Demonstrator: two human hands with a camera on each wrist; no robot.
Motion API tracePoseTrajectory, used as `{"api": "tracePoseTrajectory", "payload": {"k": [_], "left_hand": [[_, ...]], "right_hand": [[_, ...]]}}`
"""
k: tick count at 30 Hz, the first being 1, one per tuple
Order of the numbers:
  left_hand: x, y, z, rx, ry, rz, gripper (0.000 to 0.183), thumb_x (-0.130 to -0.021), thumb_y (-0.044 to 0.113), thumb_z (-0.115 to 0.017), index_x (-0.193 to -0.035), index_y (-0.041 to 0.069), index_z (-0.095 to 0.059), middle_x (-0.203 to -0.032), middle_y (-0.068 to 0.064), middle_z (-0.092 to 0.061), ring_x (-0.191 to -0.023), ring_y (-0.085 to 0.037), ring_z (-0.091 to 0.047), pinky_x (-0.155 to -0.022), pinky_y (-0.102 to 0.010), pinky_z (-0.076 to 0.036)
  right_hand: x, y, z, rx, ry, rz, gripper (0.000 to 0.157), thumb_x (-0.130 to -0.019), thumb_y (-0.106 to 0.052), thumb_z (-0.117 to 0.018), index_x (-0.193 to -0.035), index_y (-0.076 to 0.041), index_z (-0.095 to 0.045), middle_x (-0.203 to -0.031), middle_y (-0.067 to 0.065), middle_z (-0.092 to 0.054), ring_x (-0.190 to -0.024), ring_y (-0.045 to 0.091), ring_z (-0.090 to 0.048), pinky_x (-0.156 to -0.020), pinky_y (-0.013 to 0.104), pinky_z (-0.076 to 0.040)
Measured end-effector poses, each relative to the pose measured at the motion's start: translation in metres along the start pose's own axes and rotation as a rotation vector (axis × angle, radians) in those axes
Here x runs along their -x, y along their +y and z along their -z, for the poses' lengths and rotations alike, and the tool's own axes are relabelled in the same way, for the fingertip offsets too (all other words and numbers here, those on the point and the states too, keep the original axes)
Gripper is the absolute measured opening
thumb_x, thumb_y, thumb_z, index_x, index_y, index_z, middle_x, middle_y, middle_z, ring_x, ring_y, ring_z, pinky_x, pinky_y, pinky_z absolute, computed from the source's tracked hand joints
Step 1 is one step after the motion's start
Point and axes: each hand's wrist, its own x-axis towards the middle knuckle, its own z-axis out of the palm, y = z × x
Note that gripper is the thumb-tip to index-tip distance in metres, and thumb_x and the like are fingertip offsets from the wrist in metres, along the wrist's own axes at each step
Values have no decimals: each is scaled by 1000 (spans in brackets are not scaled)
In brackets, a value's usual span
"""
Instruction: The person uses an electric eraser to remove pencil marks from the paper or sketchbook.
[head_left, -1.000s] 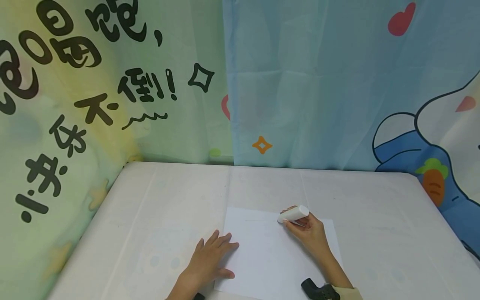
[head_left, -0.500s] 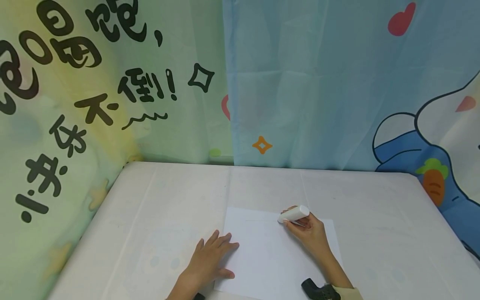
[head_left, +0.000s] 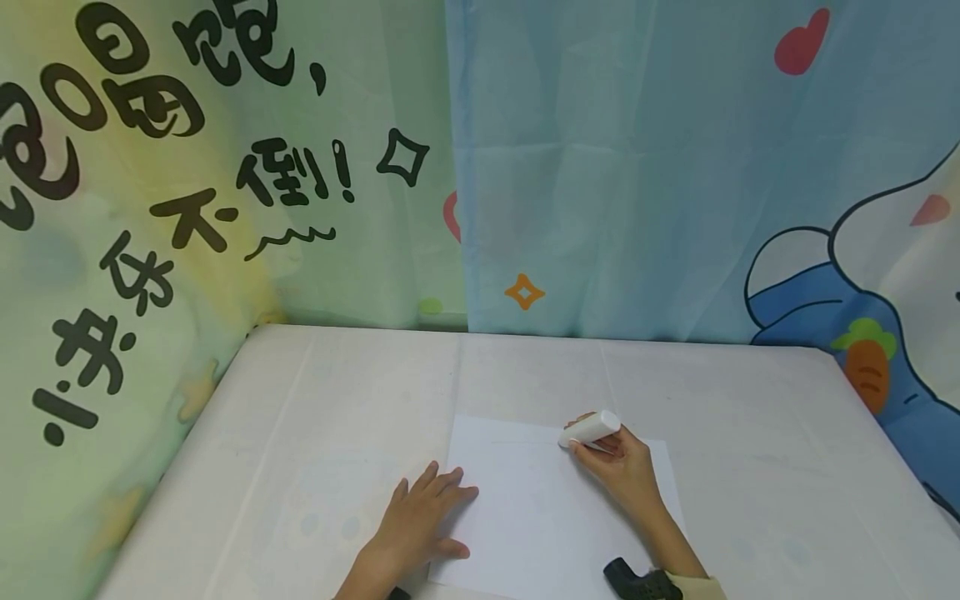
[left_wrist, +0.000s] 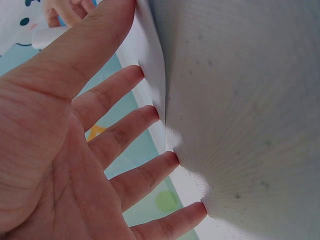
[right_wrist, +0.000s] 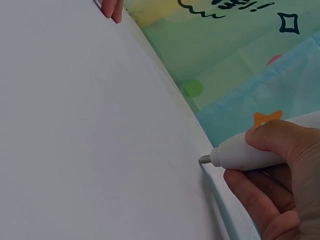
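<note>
A thick white pen-shaped tool (head_left: 591, 429) lies aslant in my right hand (head_left: 618, 471), pinched between thumb and fingers. Its narrow greyish tip (right_wrist: 205, 159) meets the white paper (head_left: 525, 517) near the far edge, in the right wrist view. A faint thin line shows on the paper left of the tool in the head view. My left hand (head_left: 420, 517) is spread at the paper's left edge and grips nothing. In the left wrist view, its fingertips (left_wrist: 149, 111) touch down along that edge, the outer ones on the white tablecloth (left_wrist: 240, 125).
The white-covered table (head_left: 337, 392) reaches back to a blue curtain (head_left: 600, 183) and a green printed curtain (head_left: 360, 267) at the left. A black strap piece (head_left: 641, 581) sits on the right wrist, beside a pale yellow sleeve (head_left: 697, 587).
My right hand and the white tool have crept very slightly to the right. The left hand and the paper stay in place.
</note>
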Motion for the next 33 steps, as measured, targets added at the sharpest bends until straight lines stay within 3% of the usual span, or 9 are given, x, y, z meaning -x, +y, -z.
{"api": "tracePoseTrajectory", "payload": {"k": [6,13,18,27,33], "left_hand": [[0,0,-1,-5,-4,3,69,-69,39,-82,-132,20,-58,-144,-7,-51,-136,-38,-42,-99,-66,-40],[-1,-1,-1,-7,-5,5,69,-70,39,-82,-132,20,-58,-144,-7,-52,-136,-39,-42,-99,-66,-40],[-2,0,-1,-1,-16,15,69,-70,38,-82,-132,20,-58,-144,-7,-51,-136,-39,-41,-99,-66,-39],[-1,-1,-1,7,-25,21,70,-70,38,-82,-133,20,-58,-145,-7,-50,-137,-38,-40,-100,-66,-38],[-2,-1,-1,12,-26,16,69,-70,38,-82,-133,20,-58,-145,-7,-51,-137,-38,-40,-100,-66,-38]], "right_hand": [[0,2,1,5,14,4,41,-69,25,-72,-107,15,-61,-99,-3,-71,-88,-4,-66,-71,15,-55],[0,1,1,16,12,1,39,-70,24,-72,-106,15,-61,-100,-12,-68,-89,-5,-65,-72,14,-55],[0,0,1,18,16,4,39,-70,24,-72,-106,15,-61,-100,-10,-69,-89,-5,-65,-72,14,-55],[-1,1,0,-11,82,-13,37,-68,27,-70,-102,17,-60,-96,-12,-70,-86,-4,-67,-71,14,-54],[-2,-7,1,-19,144,-128,36,-73,23,-71,-106,19,-58,-95,-15,-69,-86,-3,-67,-73,13,-54]]}}
